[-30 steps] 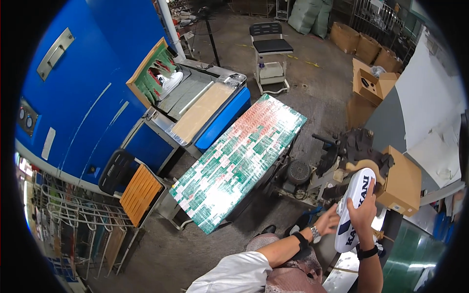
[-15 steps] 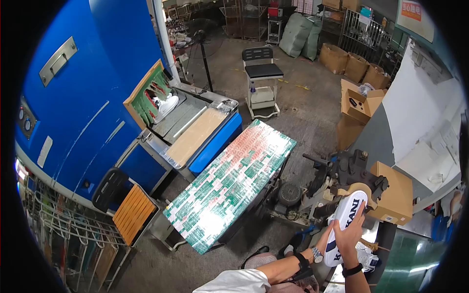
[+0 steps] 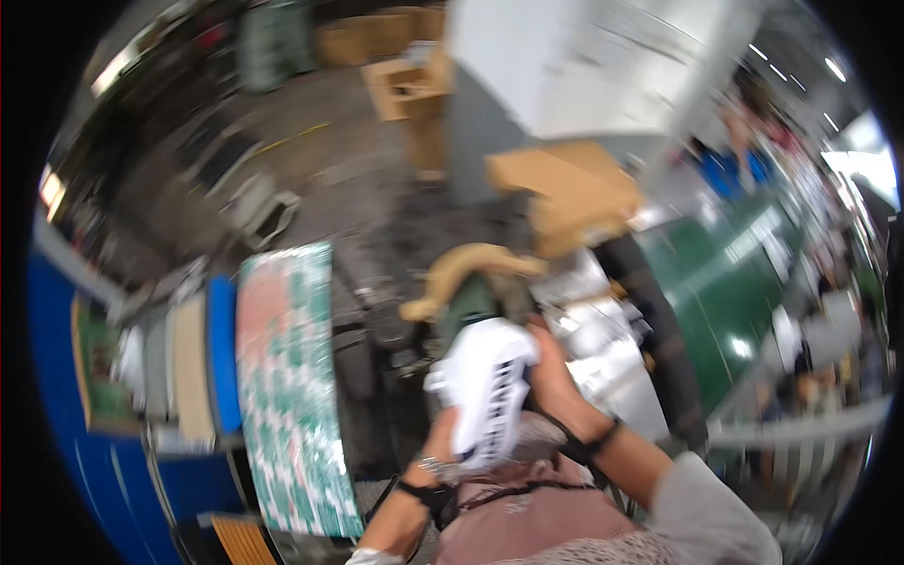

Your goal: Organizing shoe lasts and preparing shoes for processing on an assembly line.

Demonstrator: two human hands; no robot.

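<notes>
A white shoe (image 3: 485,377) with dark lettering along it is held in front of me, blurred by motion. My left hand (image 3: 439,438) grips its near left part, the wrist wearing a watch and a dark band. Along the shoe's right edge my right hand (image 3: 557,375) is closed on it, also with a dark wristband. Just beyond the shoe is a machine with a tan curved pad (image 3: 471,268) arching over a greenish block (image 3: 474,299). Whether the shoe touches that block, I cannot tell.
Left of me stands a table with a green, white and red patterned top (image 3: 292,395), and past it a blue machine (image 3: 224,353). A cardboard box (image 3: 570,193) sits beyond the pad. To the right are a shiny metal surface (image 3: 607,363) and a green tabletop (image 3: 720,292).
The view has swung to the right, bringing the machine and shoe to the middle. The shoe has turned in my hands, from its sole facing up to a different side. Both hands still hold it.
</notes>
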